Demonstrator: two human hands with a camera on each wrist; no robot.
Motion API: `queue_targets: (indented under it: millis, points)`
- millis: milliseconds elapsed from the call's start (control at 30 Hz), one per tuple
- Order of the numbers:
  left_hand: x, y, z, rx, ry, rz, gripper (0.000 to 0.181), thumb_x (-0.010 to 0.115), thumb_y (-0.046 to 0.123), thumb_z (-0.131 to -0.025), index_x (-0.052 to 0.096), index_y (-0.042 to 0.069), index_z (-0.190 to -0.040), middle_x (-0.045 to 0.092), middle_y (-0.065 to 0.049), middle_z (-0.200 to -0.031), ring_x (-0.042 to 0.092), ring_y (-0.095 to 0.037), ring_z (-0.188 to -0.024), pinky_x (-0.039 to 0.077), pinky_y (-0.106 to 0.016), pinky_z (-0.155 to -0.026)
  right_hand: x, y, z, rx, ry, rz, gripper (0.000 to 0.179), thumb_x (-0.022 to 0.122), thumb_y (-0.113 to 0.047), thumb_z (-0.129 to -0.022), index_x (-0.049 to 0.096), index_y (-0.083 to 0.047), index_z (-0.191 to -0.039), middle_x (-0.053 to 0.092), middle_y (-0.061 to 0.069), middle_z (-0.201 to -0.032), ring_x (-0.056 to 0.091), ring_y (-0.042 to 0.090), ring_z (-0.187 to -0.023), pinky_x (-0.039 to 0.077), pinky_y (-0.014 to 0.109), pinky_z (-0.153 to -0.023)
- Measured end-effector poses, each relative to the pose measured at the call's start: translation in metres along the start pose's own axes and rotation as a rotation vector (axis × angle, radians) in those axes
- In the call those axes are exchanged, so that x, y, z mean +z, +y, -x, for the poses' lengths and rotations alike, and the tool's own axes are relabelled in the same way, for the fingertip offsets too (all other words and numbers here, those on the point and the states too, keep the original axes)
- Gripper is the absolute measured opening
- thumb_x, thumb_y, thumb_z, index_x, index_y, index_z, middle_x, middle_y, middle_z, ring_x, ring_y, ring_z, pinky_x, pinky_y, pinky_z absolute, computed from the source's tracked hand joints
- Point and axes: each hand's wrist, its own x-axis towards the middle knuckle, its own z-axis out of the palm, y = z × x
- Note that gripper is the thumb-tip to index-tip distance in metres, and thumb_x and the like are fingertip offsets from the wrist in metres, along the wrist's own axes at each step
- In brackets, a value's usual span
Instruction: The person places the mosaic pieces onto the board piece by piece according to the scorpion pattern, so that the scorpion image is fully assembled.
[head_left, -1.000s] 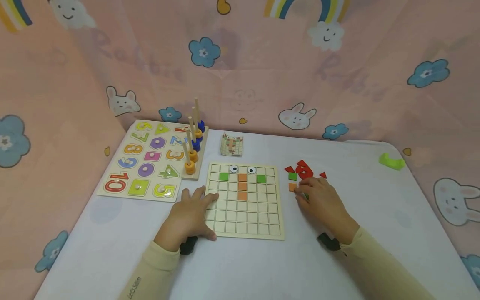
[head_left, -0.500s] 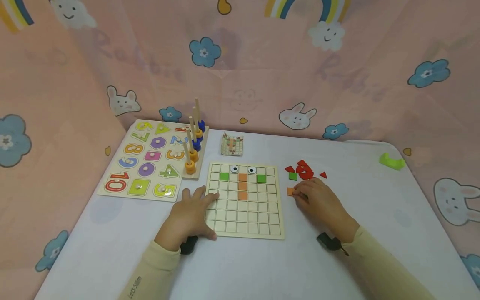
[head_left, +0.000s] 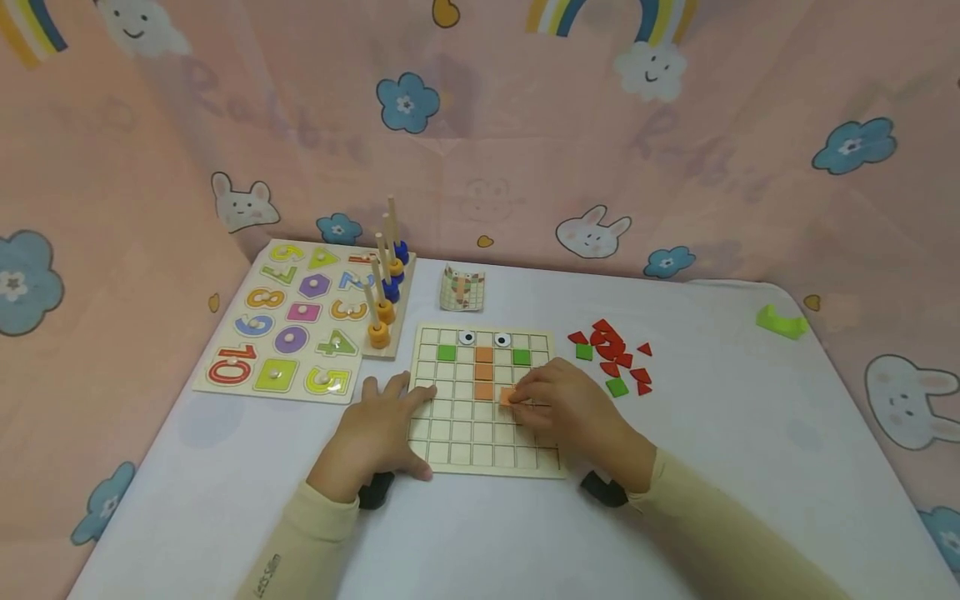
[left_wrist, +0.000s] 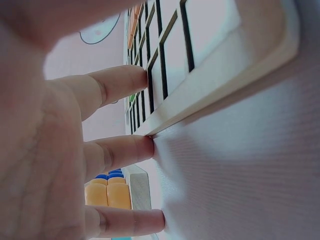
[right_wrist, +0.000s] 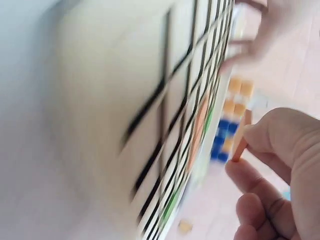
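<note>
A wooden grid board [head_left: 463,456] lies on the table, bearing two eye discs, two green squares and a column of orange square tiles [head_left: 484,372]. My left hand [head_left: 378,433] rests with spread fingers at the board's left edge. In the left wrist view one fingertip touches the board, and other fingertips [left_wrist: 150,222] stand on the cloth beside it. My right hand [head_left: 581,412] pinches a loose orange square tile [head_left: 506,396] over the board, right of the column. The right wrist view shows that tile [right_wrist: 243,137] tilted on edge between thumb and finger.
Red pieces [head_left: 611,346] and two green squares [head_left: 617,387] lie right of the board. A small pattern card [head_left: 462,288] sits behind it. At the left are a number puzzle board [head_left: 292,333] and a peg stand with rings [head_left: 380,335]. A lime-green piece [head_left: 782,322] lies far right.
My right hand has picked up the orange square tile beside the red pieces and carried it left over the board. Red pieces and a green square it covered now show. My left hand stays put.
</note>
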Motion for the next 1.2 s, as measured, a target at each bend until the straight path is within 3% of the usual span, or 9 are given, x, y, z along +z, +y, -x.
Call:
queue_targets:
  millis: [100, 200, 467, 733, 933, 1100, 1200]
  points:
    - [-0.001, -0.001, 0.001, 0.0, 0.0, 0.002, 0.111, 0.105, 0.044, -0.056, 0.058, 0.021, -0.153, 0.041, -0.019, -0.162, 0.043, -0.039, -0.115, 0.049, -0.041, -0.067, 0.006, -0.016, -0.01, -0.09, -0.034, 0.028, 0.016, 0.089, -0.025, -0.087, 0.087, -0.015, -0.099, 0.076, -0.003, -0.1, 0.064, 0.018, -0.1, 0.054, 0.033, -0.087]
    - [-0.001, -0.001, 0.001, 0.005, 0.001, 0.003, 0.11, 0.105, 0.044, -0.056, 0.058, 0.021, -0.153, 0.042, -0.018, -0.161, 0.042, -0.039, -0.115, 0.049, -0.041, -0.068, 0.012, -0.025, -0.016, -0.122, -0.06, 0.054, 0.013, 0.088, -0.025, -0.088, 0.087, -0.016, -0.097, 0.076, -0.004, -0.099, 0.064, 0.018, -0.097, 0.053, 0.033, -0.087]
    - [0.0, 0.0, 0.0, 0.002, 0.002, 0.007, 0.11, 0.105, 0.043, -0.056, 0.059, 0.022, -0.153, 0.042, -0.018, -0.162, 0.042, -0.038, -0.114, 0.048, -0.04, -0.067, 0.022, -0.026, -0.015, -0.056, -0.159, 0.102, 0.011, 0.085, -0.027, -0.091, 0.086, -0.021, -0.1, 0.075, -0.007, -0.1, 0.06, 0.015, -0.098, 0.052, 0.031, -0.088]
    - [0.0, 0.001, 0.001, -0.001, -0.003, -0.014, 0.11, 0.105, 0.045, -0.056, 0.058, 0.022, -0.153, 0.042, -0.018, -0.161, 0.042, -0.039, -0.114, 0.048, -0.041, -0.067, 0.024, -0.024, -0.016, -0.066, -0.138, 0.139, 0.01, 0.085, -0.026, -0.092, 0.086, -0.02, -0.1, 0.074, -0.005, -0.1, 0.061, 0.017, -0.099, 0.053, 0.032, -0.089]
    - [0.0, 0.001, 0.001, 0.0, 0.0, -0.007, 0.11, 0.105, 0.044, -0.056, 0.059, 0.022, -0.153, 0.042, -0.018, -0.161, 0.043, -0.039, -0.114, 0.048, -0.041, -0.067, 0.025, -0.02, -0.017, -0.014, -0.159, 0.085, 0.012, 0.088, -0.026, -0.089, 0.087, -0.021, -0.1, 0.07, -0.006, -0.104, 0.06, 0.015, -0.1, 0.053, 0.032, -0.088]
    - [-0.002, 0.002, 0.002, -0.008, -0.002, -0.002, 0.11, 0.105, 0.044, -0.056, 0.058, 0.022, -0.153, 0.042, -0.018, -0.161, 0.042, -0.04, -0.117, 0.049, -0.042, -0.069, 0.025, -0.018, -0.019, -0.059, -0.148, 0.02, 0.011, 0.088, -0.024, -0.09, 0.087, -0.018, -0.099, 0.07, -0.006, -0.102, 0.06, 0.017, -0.101, 0.052, 0.035, -0.092]
    - [-0.003, 0.002, 0.002, -0.007, -0.003, -0.001, 0.11, 0.105, 0.044, -0.056, 0.058, 0.022, -0.153, 0.042, -0.018, -0.162, 0.043, -0.04, -0.117, 0.05, -0.042, -0.069, 0.024, -0.018, -0.019, -0.043, -0.159, 0.004, 0.011, 0.087, -0.025, -0.091, 0.086, -0.019, -0.1, 0.069, -0.006, -0.103, 0.06, 0.017, -0.103, 0.052, 0.036, -0.093]
